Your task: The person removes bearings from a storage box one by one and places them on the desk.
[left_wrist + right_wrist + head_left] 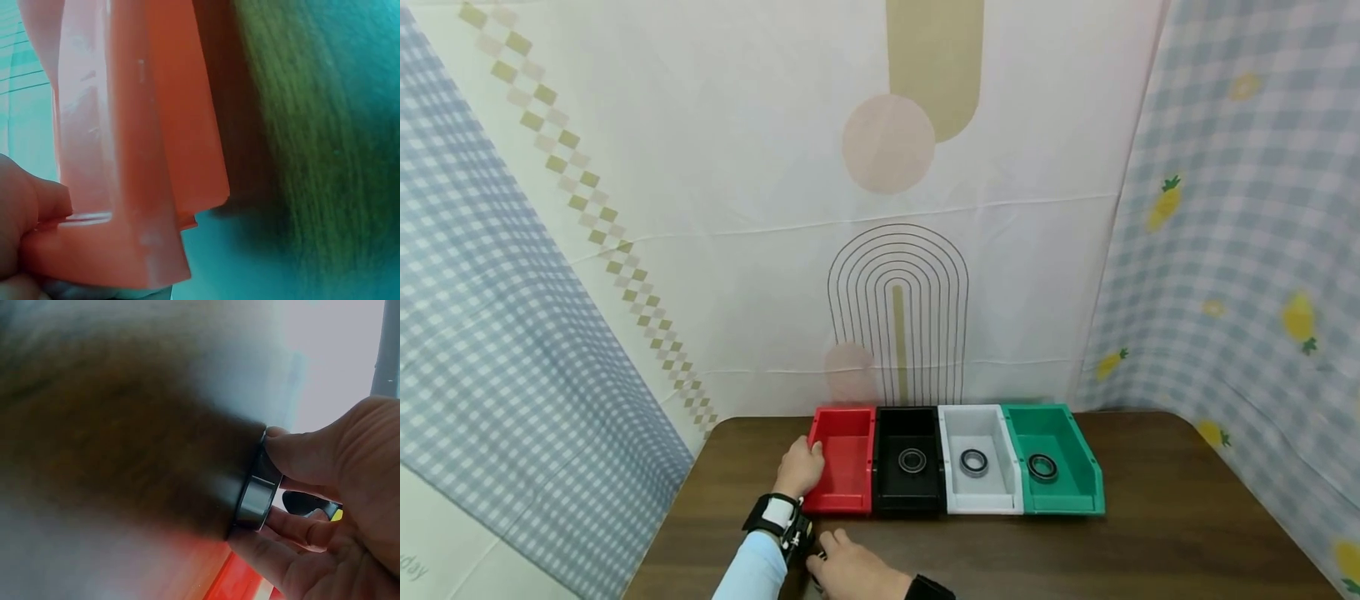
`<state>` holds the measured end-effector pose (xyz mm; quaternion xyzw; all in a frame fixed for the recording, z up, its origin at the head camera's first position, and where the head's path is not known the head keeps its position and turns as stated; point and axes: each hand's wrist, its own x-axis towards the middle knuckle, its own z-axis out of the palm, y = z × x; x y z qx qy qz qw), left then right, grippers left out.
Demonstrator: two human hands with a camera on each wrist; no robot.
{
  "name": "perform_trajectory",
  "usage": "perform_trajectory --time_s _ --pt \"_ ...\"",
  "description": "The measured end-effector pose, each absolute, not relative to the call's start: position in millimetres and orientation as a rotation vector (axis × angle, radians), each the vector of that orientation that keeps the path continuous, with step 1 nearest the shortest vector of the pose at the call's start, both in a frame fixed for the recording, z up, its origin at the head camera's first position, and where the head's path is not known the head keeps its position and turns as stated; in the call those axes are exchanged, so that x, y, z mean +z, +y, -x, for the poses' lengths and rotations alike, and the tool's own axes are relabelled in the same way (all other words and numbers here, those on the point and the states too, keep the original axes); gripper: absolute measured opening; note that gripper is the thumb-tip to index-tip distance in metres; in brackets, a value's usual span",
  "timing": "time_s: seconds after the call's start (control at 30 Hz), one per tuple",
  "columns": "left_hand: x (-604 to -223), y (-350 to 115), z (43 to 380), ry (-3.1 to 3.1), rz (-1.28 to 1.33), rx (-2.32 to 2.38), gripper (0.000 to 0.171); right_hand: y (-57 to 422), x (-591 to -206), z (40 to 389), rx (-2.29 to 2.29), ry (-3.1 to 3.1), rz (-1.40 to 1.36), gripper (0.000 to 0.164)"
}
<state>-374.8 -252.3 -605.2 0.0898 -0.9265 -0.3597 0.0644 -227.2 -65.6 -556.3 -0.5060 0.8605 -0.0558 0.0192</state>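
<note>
The left hand grips the left wall of a red bin. Up close in the left wrist view, its thumb lies over the rim at a corner of the bin. In front of that bin, the right hand pinches a metal ring bearing between thumb and fingers. The bearing is held on its edge at the table surface; in the head view the fingers mostly hide it. The red bin's floor shows bare.
Right of the red bin, a black bin, a white bin and a green bin stand side by side, each with one bearing inside. They sit on a brown wooden table. Patterned cloth hangs behind.
</note>
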Motion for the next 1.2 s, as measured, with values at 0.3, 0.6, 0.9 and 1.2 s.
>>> perform_trajectory --time_s 0.3,0.6,0.9,1.2 --pt "-580 -239 357 -2.788 -0.349 -1.062 0.041 -63 -555 231 -0.240 2.588 1.541 0.039" --pt "-551 -227 335 -2.736 -0.396 -1.121 0.036 -55 -555 231 -0.252 2.587 1.558 0.044" --pt "-540 -230 321 -2.775 -0.402 -1.015 0.042 -43 -547 229 -0.218 2.655 1.611 0.054" --pt "-525 -221 311 -2.739 -0.316 -0.890 0.043 -13 -533 240 -0.444 2.877 1.495 0.055"
